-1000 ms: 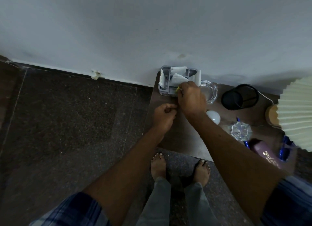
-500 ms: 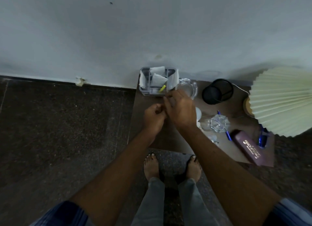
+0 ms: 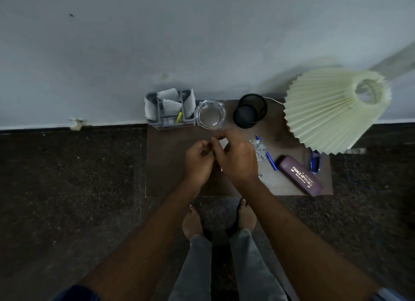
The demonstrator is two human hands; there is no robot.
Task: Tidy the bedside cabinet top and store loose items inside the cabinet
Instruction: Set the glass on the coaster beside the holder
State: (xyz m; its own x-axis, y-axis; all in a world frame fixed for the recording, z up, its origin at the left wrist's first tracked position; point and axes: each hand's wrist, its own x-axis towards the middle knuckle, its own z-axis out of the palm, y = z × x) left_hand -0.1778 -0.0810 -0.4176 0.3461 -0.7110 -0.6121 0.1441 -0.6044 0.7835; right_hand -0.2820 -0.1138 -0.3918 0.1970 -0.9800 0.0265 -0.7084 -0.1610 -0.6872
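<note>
Your left hand (image 3: 198, 159): above the cabinet top (image 3: 166, 172), fingers curled; you cannot tell whether they hold anything.
Your right hand (image 3: 235, 158): close against the left, fingers curled, perhaps over something white.
Right of your hands: purple case (image 3: 299, 176) and blue pen (image 3: 269, 157), lying loose on the top.
Along the wall: grey organiser (image 3: 167, 121), glass ashtray (image 3: 210, 114), black cup (image 3: 249, 112), side by side.

Right hand (image 3: 235, 160) now off the organizer (image 3: 170, 109)
</note>
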